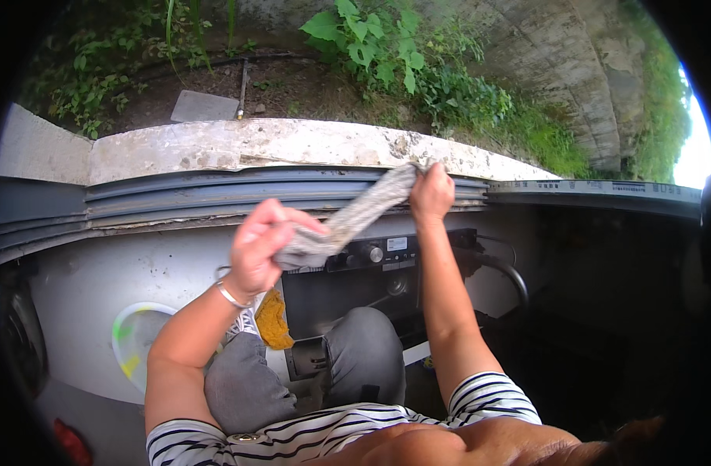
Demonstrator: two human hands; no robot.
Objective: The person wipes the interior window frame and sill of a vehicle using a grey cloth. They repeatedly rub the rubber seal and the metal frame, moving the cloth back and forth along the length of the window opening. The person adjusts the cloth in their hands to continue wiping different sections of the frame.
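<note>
Both grips are closed on a twisted grey cloth (355,213) stretched between them. The left hand (261,250) clutches its lower end, the right hand (432,193) its upper end, both arms raised.

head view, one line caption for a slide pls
Both hands stretch a twisted grey cloth between left hand and right hand.

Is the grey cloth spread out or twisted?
Twisted: the grey cloth runs as a tight rope between the left hand and right hand.
</note>
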